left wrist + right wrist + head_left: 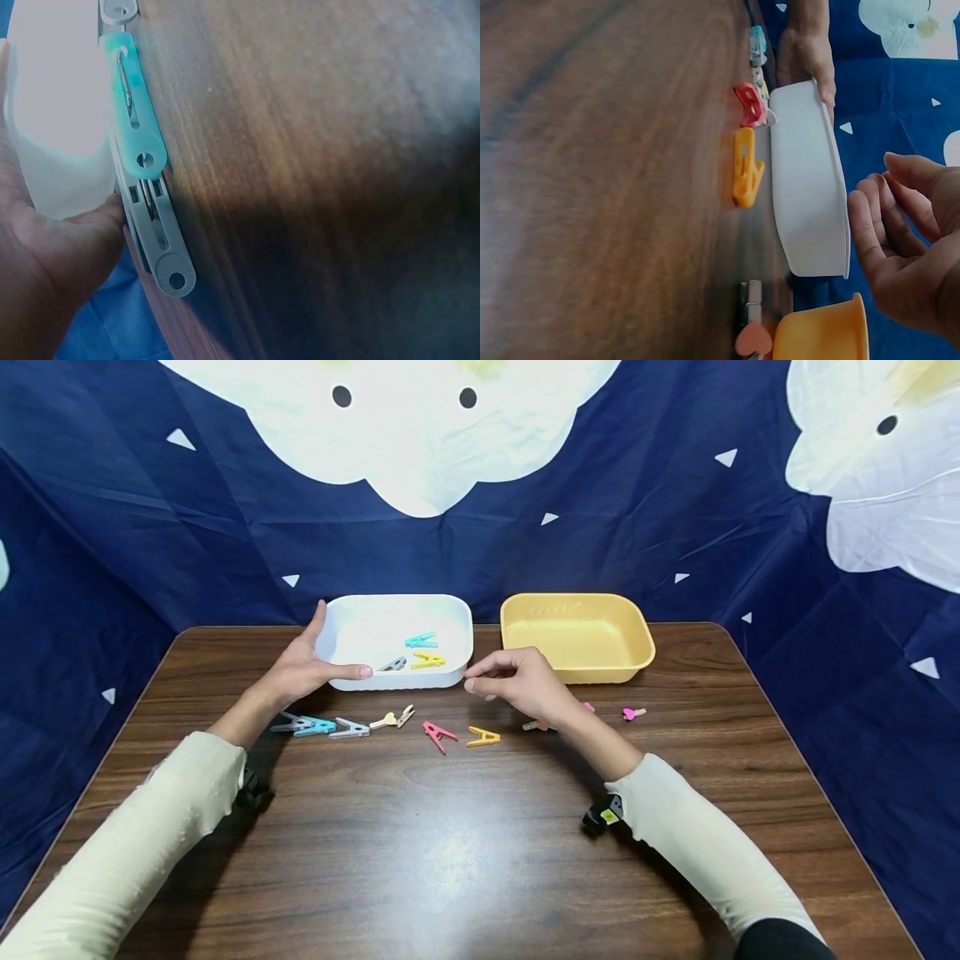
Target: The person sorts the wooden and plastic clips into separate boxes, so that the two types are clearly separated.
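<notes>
My left hand (300, 668) holds the left end of a white plastic basin (459, 677), its thumb along the front rim. Inside the basin lie a blue clothespin (422, 643), a yellow clothespin (427, 662) and a grey clothespin (393, 665). At the basin's front right corner, my right hand (525, 681) hovers with loosely bent fingers, and nothing shows between them. A teal clothespin (135, 105) and a grey clothespin (166, 247) lie below the left hand. Nearest the right hand on the table are an orange clothespin (483, 737) and a red clothespin (438, 735).
A yellow basin (641, 664) stands right of the white one. A small wooden clip with an orange heart (754, 337) lies before it, partly behind the right arm, and a magenta clip (633, 714) farther right. Wooden clips (393, 720) lie left of the red clothespin. Blue cloth hangs behind.
</notes>
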The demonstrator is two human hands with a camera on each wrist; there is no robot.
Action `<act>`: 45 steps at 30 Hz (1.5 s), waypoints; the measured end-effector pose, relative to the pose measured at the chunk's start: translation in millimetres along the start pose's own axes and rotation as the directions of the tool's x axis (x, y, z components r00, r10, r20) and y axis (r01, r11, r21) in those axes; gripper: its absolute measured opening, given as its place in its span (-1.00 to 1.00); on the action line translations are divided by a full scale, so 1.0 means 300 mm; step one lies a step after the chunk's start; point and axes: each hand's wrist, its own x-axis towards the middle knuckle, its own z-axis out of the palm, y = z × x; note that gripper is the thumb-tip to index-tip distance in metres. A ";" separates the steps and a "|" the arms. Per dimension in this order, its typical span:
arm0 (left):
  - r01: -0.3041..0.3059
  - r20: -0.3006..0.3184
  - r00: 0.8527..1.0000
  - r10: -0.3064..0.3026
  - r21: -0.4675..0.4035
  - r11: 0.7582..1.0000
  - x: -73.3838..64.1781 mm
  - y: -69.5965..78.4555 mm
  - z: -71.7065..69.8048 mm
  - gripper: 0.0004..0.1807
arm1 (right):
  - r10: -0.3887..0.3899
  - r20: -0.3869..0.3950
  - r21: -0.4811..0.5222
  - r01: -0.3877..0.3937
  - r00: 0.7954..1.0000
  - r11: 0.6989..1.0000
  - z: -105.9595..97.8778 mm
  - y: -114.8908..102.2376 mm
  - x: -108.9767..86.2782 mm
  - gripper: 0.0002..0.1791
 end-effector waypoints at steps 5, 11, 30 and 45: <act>0.001 -0.003 1.000 -0.001 -0.010 1.000 -0.007 -0.003 0.000 0.70 | 0.045 0.028 -0.053 -0.043 0.999 0.998 -0.002 0.026 -0.045 -0.80; -0.005 -0.009 1.000 0.005 -0.009 1.000 -0.005 0.002 -0.003 0.70 | 0.088 0.084 -0.102 -0.079 0.993 0.992 -0.022 0.065 -0.080 -0.76; -0.008 -0.003 1.000 0.008 -0.002 1.000 -0.016 -0.007 -0.006 0.68 | 0.209 0.173 -0.168 -0.181 0.962 0.969 -0.022 0.110 -0.113 -0.76; 0.008 0.002 1.000 -0.008 -0.004 1.000 -0.010 0.000 0.000 0.69 | 0.168 0.173 -0.291 -0.112 0.970 0.950 -0.004 0.113 -0.112 -0.97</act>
